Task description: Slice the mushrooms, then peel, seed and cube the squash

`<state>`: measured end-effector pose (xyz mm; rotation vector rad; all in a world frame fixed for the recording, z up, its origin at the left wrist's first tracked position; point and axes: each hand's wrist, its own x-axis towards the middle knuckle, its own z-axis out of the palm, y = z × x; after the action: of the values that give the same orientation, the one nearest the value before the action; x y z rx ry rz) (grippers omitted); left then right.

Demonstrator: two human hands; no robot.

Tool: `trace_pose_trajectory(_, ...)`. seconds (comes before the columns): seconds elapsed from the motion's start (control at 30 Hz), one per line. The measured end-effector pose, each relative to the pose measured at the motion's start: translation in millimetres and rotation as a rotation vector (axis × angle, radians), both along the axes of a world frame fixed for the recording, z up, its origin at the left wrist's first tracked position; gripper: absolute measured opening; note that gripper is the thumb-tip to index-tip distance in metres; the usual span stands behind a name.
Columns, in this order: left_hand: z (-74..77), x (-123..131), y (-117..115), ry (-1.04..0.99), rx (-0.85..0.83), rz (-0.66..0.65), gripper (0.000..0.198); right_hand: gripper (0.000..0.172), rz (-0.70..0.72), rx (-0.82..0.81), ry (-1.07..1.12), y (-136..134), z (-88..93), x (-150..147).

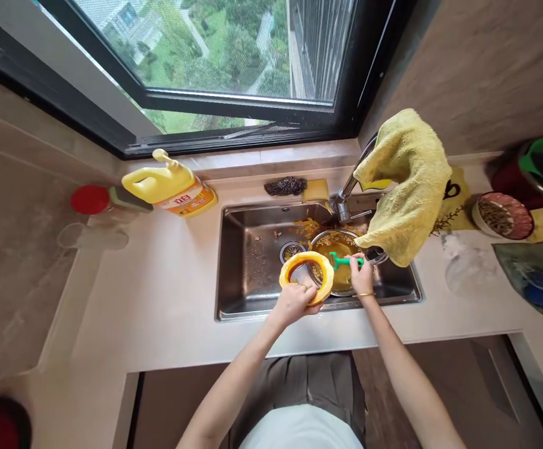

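My left hand (295,303) is closed around a hollow ring of pumpkin (327,269), pale on the outside and orange within, held over the sink (247,293). In my right hand (361,275) is a green peeler (341,260), its head pointing left toward the pumpkin but apart from it. Below both hands stands a metal bowl (317,238) with yellowish water and seeds floating along its edge. Orange peelings (307,226) lie in the back of the sink, near the drain (292,251). The pumpkin hides part of the bowl.
A yellow cloth (416,181) drapes over the faucet (343,202), close to my right hand. Behind the sink lie a dark scrubber (285,185) and a yellow sponge (315,189). A yellow detergent jug (177,190) stands left. On the right is a pink bowl (517,215).
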<state>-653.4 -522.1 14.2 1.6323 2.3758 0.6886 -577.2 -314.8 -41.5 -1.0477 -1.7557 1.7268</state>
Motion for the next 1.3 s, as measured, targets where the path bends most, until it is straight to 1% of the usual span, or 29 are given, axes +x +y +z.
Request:
trace_pose_trajectory(0.1, 8.4, -2.3, 3.6, 0.131, -0.009, -0.071, 0.025, 0.019, 0.046, -0.099, 0.058, -15.9, 3.7, -10.0)
trace_pose_trajectory(0.2, 16.8, -10.3, 5.2, 0.170, 0.023, -0.091, 0.024, 0.023, 0.072, -0.181, 0.087, -28.2, 11.1, -20.0)
trace_pose_trajectory(0.27, 20.0, -16.4, 4.1, 0.160, 0.045, -0.080, 0.022, 0.028, 0.193, -0.280, 0.066, -31.9, 19.5, -25.2)
trace_pose_trajectory(0.37, 19.8, -24.7, -4.8, 0.099, 0.074, -0.067, 0.015, 0.042, 0.460, -0.478, -0.014, -31.2, 33.3, -30.3)
trace_pose_trajectory(0.43, 15.9, -28.5, -15.6, 0.038, 0.104, -0.029, 0.011, 0.043, 0.570, -0.545, -0.045, -28.8, 39.7, -32.9)
trace_pose_trajectory(0.47, 12.9, -29.6, -21.4, 0.000, 0.130, 0.023, 0.013, 0.042, 0.586, -0.559, -0.043, -28.0, 41.3, -34.1)
trace_pose_trajectory(0.5, 9.3, -30.1, -26.5, -0.044, 0.168, 0.118, 0.021, 0.041, 0.579, -0.568, -0.031, -27.7, 41.9, -35.5)
trace_pose_trajectory(0.53, 5.4, -29.9, -30.1, -0.101, 0.221, 0.255, 0.032, 0.039, 0.556, -0.579, -0.012, -28.2, 41.5, -36.9)
trace_pose_trajectory(0.6, -2.0, -28.2, -30.7, -0.292, 0.375, 0.605, 0.059, 0.039, 0.485, -0.612, 0.030, -31.8, 38.2, -39.9)
trace_pose_trajectory(0.63, -5.0, -27.3, -27.3, -0.447, 0.475, 0.770, 0.069, 0.039, 0.451, -0.630, 0.048, -34.8, 35.7, -41.5)
trace_pose_trajectory(0.67, -7.2, -26.7, -22.0, -0.647, 0.586, 0.893, 0.074, 0.040, 0.428, -0.645, 0.059, -38.4, 33.1, -43.0)
trace_pose_trajectory(0.7, -8.4, -26.6, -15.5, -0.879, 0.703, 0.964, 0.076, 0.041, 0.419, -0.656, 0.065, -42.4, 30.4, -44.3)
trace_pose_trajectory(0.73, -8.6, -27.0, -8.7, -1.117, 0.814, 0.998, 0.074, 0.042, 0.423, -0.660, 0.065, -46.4, 28.0, -45.3)
trace_pose_trajectory(0.77, -7.9, -27.9, -2.8, -1.334, 0.913, 1.010, 0.072, 0.044, 0.437, -0.653, 0.059, -50.4, 26.1, -45.9)
trace_pose_trajectory(0.8, -6.5, -28.9, 1.7, -1.504, 0.994, 1.018, 0.067, 0.045, 0.456, -0.633, 0.047, -54.1, 25.0, -46.1)
trace_pose_trajectory(0.83, -4.8, -30.1, 4.4, -1.621, 1.054, 1.030, 0.061, 0.047, 0.477, -0.602, 0.031, -57.2, 24.8, -46.1)
trace_pose_trajectory(0.87, -3.2, -31.5, 5.6, -1.686, 1.090, 1.036, 0.054, 0.048, 0.497, -0.563, 0.016, -59.6, 25.4, -45.9)
trace_pose_trajectory(0.9, -2.2, -33.0, 5.9, -1.703, 1.123, 1.017, 0.048, 0.050, 0.510, -0.524, 0.002, -61.2, 26.9, -45.8)
trace_pose_trajectory(0.97, -2.5, -36.6, 7.0, -1.710, 1.146, 0.900, 0.054, 0.049, 0.537, -0.469, 0.009, -61.5, 30.9, -46.8)
trace_pose_trajectory(1.0, -3.2, -38.1, 9.1, -1.689, 1.151, 0.867, 0.057, 0.049, 0.539, -0.473, 0.037, -60.6, 33.0, -47.7)
trace_pose_trajectory(1.07, -2.9, -38.7, 16.5, -1.658, 1.163, 0.848, 0.060, 0.047, 0.486, -0.454, 0.073, -58.2, 36.2, -48.8)
trace_pose_trajectory(1.13, 1.7, -36.0, 25.6, -1.623, 1.165, 0.833, 0.060, 0.042, 0.425, -0.433, 0.101, -56.9, 37.2, -47.6)
trace_pose_trajectory(1.2, 9.2, -31.7, 33.8, -1.575, 1.126, 0.801, 0.059, 0.041, 0.385, -0.395, 0.099, -57.3, 35.8, -43.8)
trace_pose_trajectory(1.3, 16.6, -27.4, 44.5, -1.490, 0.969, 0.729, 0.060, 0.053, 0.367, -0.342, 0.073, -59.1, 32.8, -35.4)
